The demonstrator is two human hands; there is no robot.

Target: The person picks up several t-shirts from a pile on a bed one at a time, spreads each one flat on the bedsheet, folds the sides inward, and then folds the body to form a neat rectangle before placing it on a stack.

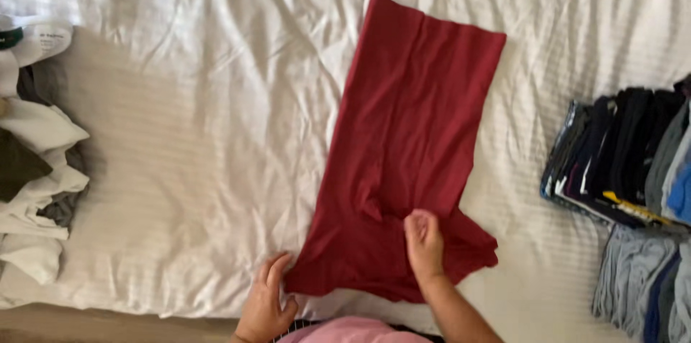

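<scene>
The red shirt (407, 149) is lying flat on the sheet (201, 141), stretching straight away from both hands, w/ its near hem just in front of the person. It looks already folded lengthwise into a long strip, prob. why the far end is sitting narrow and square while the near end is flaring out.

The L hand (265, 307) is resting at the near-left corner of the shirt, fingers spread and flat, open, not gripping; it's pressing the corner down, likely to be keeping the cloth from sliding while the other hand is working. The R hand (425, 242) is sitting on top of the shirt a bit further in, fingers curled and pinching a bunch of fabric where the sleeve part is sticking out to the right; closed on the cloth, I'd judge, tho the fingertips are partly hidden.

Far to the left of the L hand a loose heap of white and dark clothes (32, 192) is piled at the bed's edge, unsorted by the look of it. Well to the right of the R hand, folded clothes (626, 156) are standing on edge in a tight row, w/ a 2nd grey-blue stack (644, 289) nearer, just beside it. That's keeping the middle free for spreading one piece at a time.
</scene>
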